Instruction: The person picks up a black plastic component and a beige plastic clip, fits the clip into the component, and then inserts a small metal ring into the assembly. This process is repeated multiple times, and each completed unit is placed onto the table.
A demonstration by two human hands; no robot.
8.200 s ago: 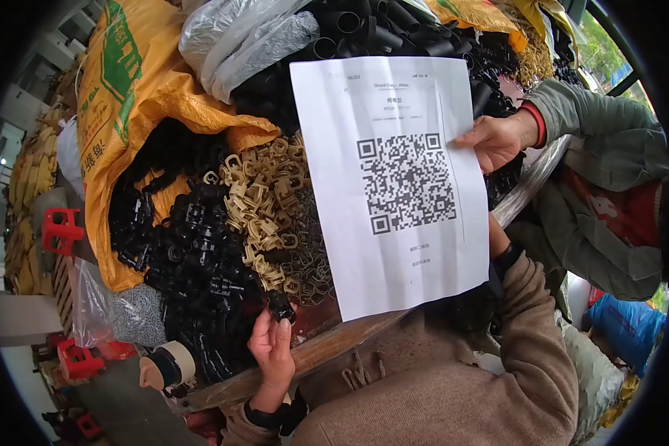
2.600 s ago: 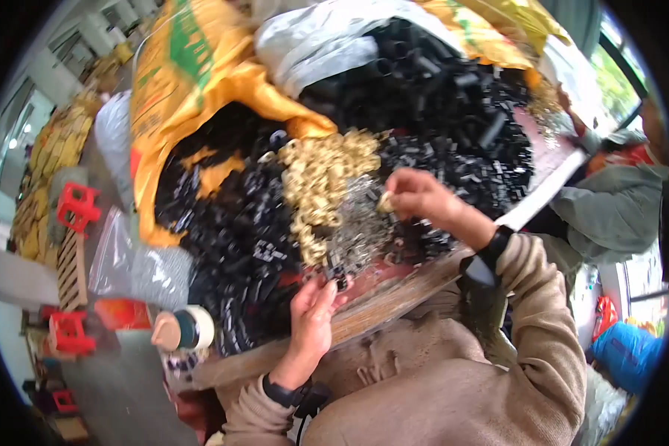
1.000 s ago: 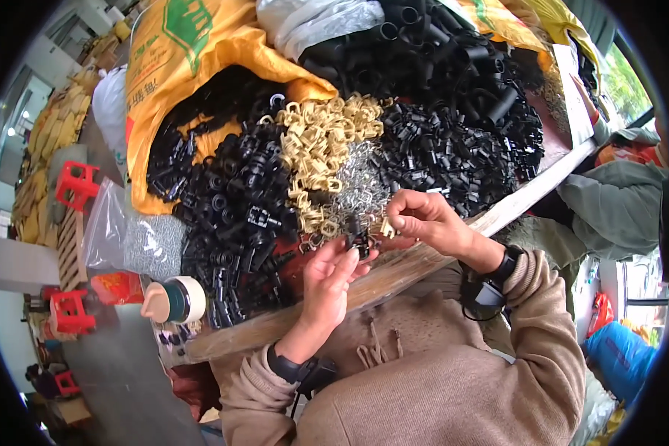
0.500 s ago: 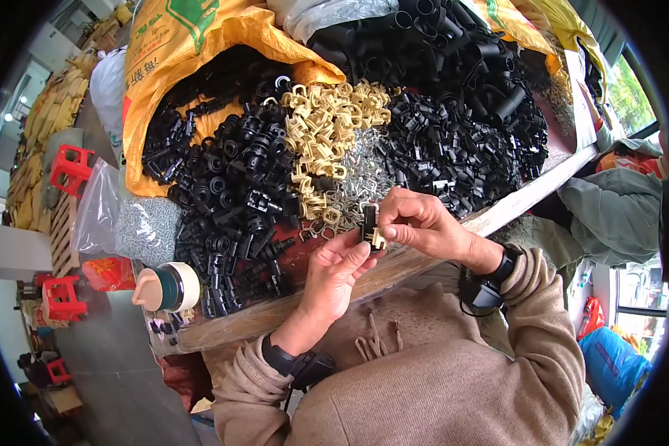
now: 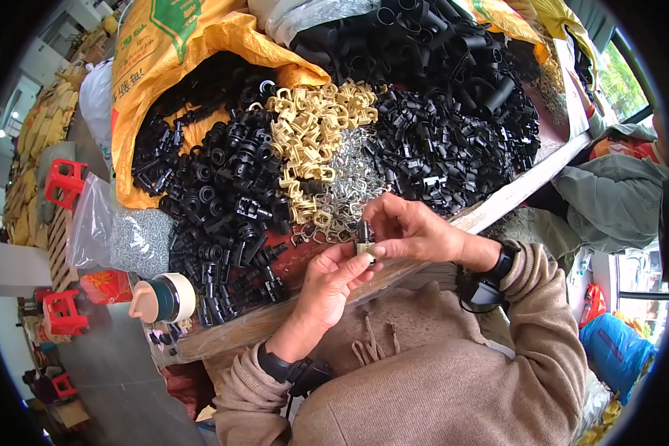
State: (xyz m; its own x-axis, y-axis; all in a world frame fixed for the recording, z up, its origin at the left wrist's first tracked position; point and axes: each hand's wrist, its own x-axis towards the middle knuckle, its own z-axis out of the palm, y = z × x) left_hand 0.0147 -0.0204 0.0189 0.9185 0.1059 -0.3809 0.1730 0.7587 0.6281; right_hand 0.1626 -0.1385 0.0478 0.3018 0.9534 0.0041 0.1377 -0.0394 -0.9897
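Between my two hands, just above the table's near edge, is a small black plastic part (image 5: pixel 363 232) with a cream plastic clip (image 5: pixel 365 248) at its lower end. My left hand (image 5: pixel 330 279) pinches the lower end between thumb and fingers. From the right, my right hand (image 5: pixel 416 233) has thumb and fingertips closed on the same piece. Just beyond my fingers lie a pile of bent metal wire clips (image 5: pixel 347 178) and a pile of cream plastic clips (image 5: pixel 305 137).
Black ridged fittings (image 5: pixel 223 178) heap at left, partly in an orange woven sack (image 5: pixel 152 82). Small black pieces (image 5: pixel 453 141) and larger black tubes (image 5: pixel 409 44) heap at right. A lidded cup (image 5: pixel 172 297) stands at the left corner. A person's grey-green sleeve (image 5: pixel 609 193) shows at right.
The cream clip, earlier beside the black part at my right fingertips, now sits around its lower end. My right fingers have shifted slightly left, and the whole view has moved a little.
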